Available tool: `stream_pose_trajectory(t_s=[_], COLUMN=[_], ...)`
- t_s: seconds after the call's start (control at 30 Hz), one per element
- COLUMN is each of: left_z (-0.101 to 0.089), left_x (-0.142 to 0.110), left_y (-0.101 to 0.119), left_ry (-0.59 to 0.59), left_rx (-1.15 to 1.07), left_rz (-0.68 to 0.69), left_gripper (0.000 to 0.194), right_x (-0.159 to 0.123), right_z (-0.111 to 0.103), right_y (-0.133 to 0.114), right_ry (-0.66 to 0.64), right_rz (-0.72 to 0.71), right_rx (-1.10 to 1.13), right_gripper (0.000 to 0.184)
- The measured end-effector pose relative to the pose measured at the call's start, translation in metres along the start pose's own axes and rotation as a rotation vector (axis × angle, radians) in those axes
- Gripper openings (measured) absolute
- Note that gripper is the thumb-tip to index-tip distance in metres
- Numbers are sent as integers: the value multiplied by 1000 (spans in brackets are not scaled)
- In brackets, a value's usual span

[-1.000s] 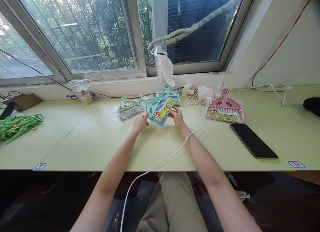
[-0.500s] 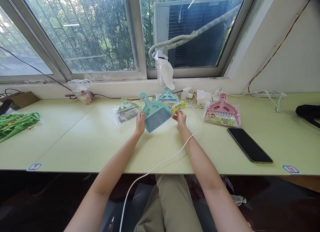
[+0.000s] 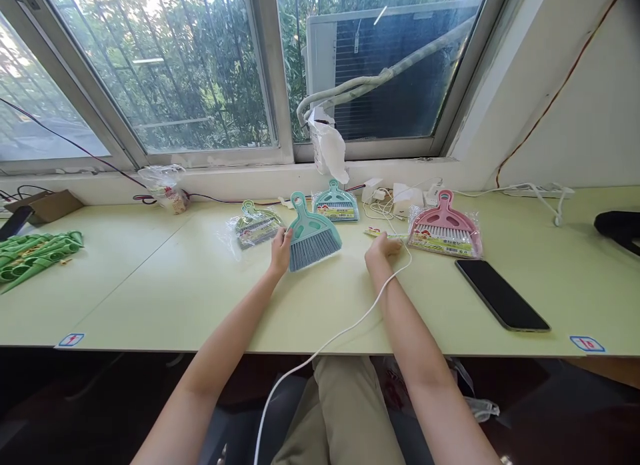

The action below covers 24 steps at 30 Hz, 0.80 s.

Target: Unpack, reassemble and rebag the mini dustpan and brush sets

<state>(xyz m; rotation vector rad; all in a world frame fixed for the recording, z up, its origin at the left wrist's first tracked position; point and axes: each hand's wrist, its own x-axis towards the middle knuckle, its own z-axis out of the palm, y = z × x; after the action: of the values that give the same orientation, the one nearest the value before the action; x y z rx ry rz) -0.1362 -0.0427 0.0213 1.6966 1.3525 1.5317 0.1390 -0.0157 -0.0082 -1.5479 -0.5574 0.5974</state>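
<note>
My left hand (image 3: pixel 281 250) grips the left edge of a mint-green dustpan and brush set (image 3: pixel 313 241), which is unwrapped and tilted up with its grey bristles facing me. To the right, my right hand (image 3: pixel 383 248) is closed on a yellow label card (image 3: pixel 373 231), mostly hidden by the fingers, low over the table. Behind the held set stands a packaged mint-green set (image 3: pixel 336 203). A packaged green set (image 3: pixel 257 226) lies just left of my left hand, and a packaged pink set (image 3: pixel 445 230) lies right of my right hand.
A white cable (image 3: pixel 345 331) crosses over my right forearm. On the yellow table (image 3: pixel 150 285) are a black phone (image 3: pixel 501 295), rolled green items (image 3: pixel 40 251), a brown box (image 3: pixel 53 206) and a clear plastic bag (image 3: pixel 167 188). White adapters (image 3: pixel 403 197) sit by the sill.
My right hand has moved right with the label card, away from the dustpan set. The set in my left hand has turned more upright.
</note>
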Motion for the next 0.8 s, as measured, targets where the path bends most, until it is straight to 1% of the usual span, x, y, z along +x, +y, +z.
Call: stream_pose_trajectory(t_s=[0.03, 0.1, 0.13, 0.17, 0.2, 0.27, 0.3, 0.33, 0.37, 0.43, 0.47, 0.5, 0.57, 0.63, 0.7, 0.8], left_z=[0, 0, 1, 1, 1, 1, 1, 1, 1, 0, 1, 1, 2, 4, 7, 10], left_x=[0, -1, -1, -2, -2, -4, -5, -6, -8, -11, -14, -16, -21, -26, -30, -36], left_y=[0, 1, 1, 1, 1, 2, 4, 5, 8, 13, 16, 19, 23, 27, 29, 33], left_ry=[-3, -8, -9, -10, -10, -2, 5, 13, 19, 23, 23, 22, 21, 9, -20, -76], left_rx=[11, 33, 41, 47, 51, 75, 97, 124, 152, 204, 226, 247, 293, 351, 414, 491], left_rz=[9, 29, 39, 48, 54, 48, 39, 29, 20, 10, 11, 18, 47, 94, 143, 196], left_gripper=[34, 33, 33, 32, 31, 31, 31, 31, 30, 30, 30, 30, 28, 28, 28, 28], right_x=[-4, -12, -17, -22, -29, -45, -56, -68, -82, -111, -124, -136, -153, -158, -155, -144], right_z=[2, 5, 6, 9, 12, 21, 26, 33, 39, 50, 53, 55, 54, 50, 44, 38], right_y=[-1, -4, -6, -9, -12, -17, -19, -21, -21, -21, -20, -20, -20, -24, -29, -34], right_ry=[29, 144, 194, 237, 263, 262, 223, 181, 112, -171, -275, -332, -356, -323, -283, -250], right_rz=[29, 122, 141, 132, 89, -54, -132, -172, -213, -381, -483, -565, -647, -675, -672, -640], right_rx=[-34, -92, -124, -151, -165, -159, -144, -133, -122, -78, -84, -119, -194, -238, -264, -318], right_gripper=[46, 52, 54, 55, 55, 53, 51, 48, 43, 36, 32, 29, 25, 26, 28, 24])
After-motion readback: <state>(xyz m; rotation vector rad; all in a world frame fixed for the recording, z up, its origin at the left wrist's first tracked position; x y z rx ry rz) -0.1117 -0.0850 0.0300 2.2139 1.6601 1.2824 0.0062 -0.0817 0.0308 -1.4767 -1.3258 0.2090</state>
